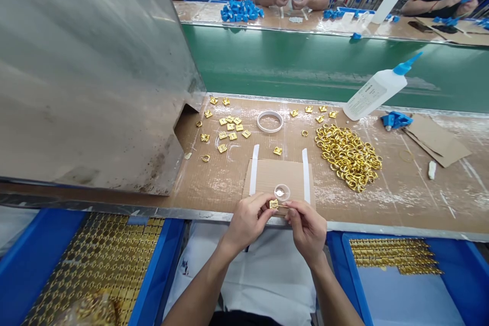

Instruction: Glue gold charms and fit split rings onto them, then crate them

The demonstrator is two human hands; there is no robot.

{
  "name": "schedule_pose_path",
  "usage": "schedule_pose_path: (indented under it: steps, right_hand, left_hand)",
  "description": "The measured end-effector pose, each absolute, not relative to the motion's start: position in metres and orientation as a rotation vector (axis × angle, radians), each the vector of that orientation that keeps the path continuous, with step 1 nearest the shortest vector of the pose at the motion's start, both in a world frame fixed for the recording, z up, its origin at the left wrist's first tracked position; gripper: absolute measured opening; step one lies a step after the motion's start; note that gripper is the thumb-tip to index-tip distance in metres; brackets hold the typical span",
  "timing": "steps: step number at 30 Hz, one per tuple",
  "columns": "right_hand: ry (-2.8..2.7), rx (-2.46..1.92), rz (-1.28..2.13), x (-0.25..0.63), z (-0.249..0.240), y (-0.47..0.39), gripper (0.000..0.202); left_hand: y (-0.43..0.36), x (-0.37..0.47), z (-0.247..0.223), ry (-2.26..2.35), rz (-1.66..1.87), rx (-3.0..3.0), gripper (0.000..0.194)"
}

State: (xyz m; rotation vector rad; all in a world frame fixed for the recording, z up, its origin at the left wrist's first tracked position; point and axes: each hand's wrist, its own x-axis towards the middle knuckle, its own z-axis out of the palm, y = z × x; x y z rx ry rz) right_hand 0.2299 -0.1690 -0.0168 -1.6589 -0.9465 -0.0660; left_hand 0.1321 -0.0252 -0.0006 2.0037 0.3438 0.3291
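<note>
A small gold square (273, 204) is pinched between thumb and fingers of the left hand (246, 220), near the front edge of the cardboard (263, 175). A thin stick (283, 207) is held in the curled right hand (308, 229), its tip directed at the square. A small dish (281, 192) is positioned just beyond.

Holds both bare forearms (202, 288) angled forward and inward, with the left hand (244, 220) near the right hand (310, 226), pinching fingers (301, 207) toward the thumb (296, 221) on each.
</note>
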Motion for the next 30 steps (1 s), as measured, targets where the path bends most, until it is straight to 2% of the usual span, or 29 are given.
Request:
schedule_pose_path:
  steps: [30]
  right_hand:
    - [-0.992, -1.642, -0.064, 0.229, -0.0158, -0.1669, 0.022]
  left_hand:
    - [-0.0245, 0.132, -0.0027, 0.314, 0.342, 2.009, 0.019]
